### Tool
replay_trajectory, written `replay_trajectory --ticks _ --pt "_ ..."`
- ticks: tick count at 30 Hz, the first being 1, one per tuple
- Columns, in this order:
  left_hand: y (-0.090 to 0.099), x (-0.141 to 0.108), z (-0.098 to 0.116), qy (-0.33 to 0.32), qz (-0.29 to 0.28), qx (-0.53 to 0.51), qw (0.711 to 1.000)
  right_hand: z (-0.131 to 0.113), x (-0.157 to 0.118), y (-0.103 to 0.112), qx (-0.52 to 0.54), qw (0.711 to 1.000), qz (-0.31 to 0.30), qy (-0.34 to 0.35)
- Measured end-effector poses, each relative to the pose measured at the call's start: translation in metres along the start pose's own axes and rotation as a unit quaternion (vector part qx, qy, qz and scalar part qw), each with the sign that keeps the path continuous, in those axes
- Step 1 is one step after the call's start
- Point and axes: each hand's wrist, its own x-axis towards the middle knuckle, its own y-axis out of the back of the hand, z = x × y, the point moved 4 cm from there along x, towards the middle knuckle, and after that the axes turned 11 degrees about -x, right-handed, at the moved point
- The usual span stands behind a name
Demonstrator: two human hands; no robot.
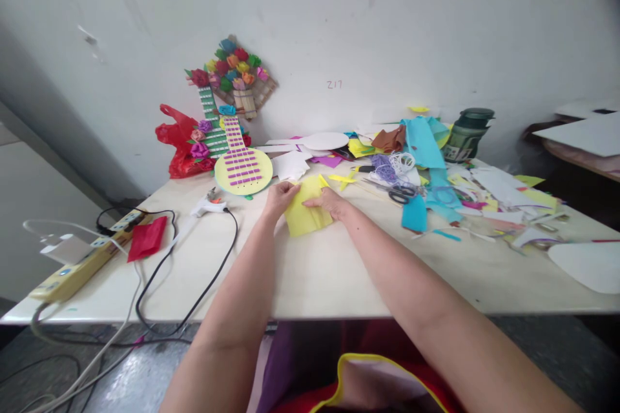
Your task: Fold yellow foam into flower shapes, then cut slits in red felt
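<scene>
Fingertips of your left hand (281,198) pinch the upper left edge of a thin yellow rectangular paper sheet (306,221); your right hand (332,204) grips its upper right, one digit laid across its face; sheet is between your hands, over the white tabletop (368,277); beyond, left, a yellow-and-purple guitar-shaped craft (243,170); right, black-handled scissors (401,195); farther right, a dark green bottle (467,135), label unreadable; handwritten "217" (334,84) on the pale wall (387,26).

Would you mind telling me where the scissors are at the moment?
In the head view, the scissors lie on the table, to the right of the right hand, between the purple string and a small blue piece.
</scene>
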Motion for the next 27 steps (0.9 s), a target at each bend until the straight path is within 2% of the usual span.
replay_trajectory --ticks 8,16,21,27 --pt "0.000 0.003 0.001 -0.037 0.011 0.053 0.998 0.003 0.004 0.001 -0.010 1.000 -0.005 0.011" --pt "0.000 -0.001 0.002 -0.016 -0.011 0.029 0.999 0.004 0.005 0.002 -0.015 1.000 -0.011 0.011" --pt "0.001 0.002 -0.006 0.011 -0.013 -0.039 0.999 0.005 0.006 0.001 0.022 0.999 -0.034 0.023" --pt "0.001 0.000 -0.004 0.021 -0.011 -0.057 0.998 0.007 0.012 0.009 0.028 0.998 0.009 0.054"
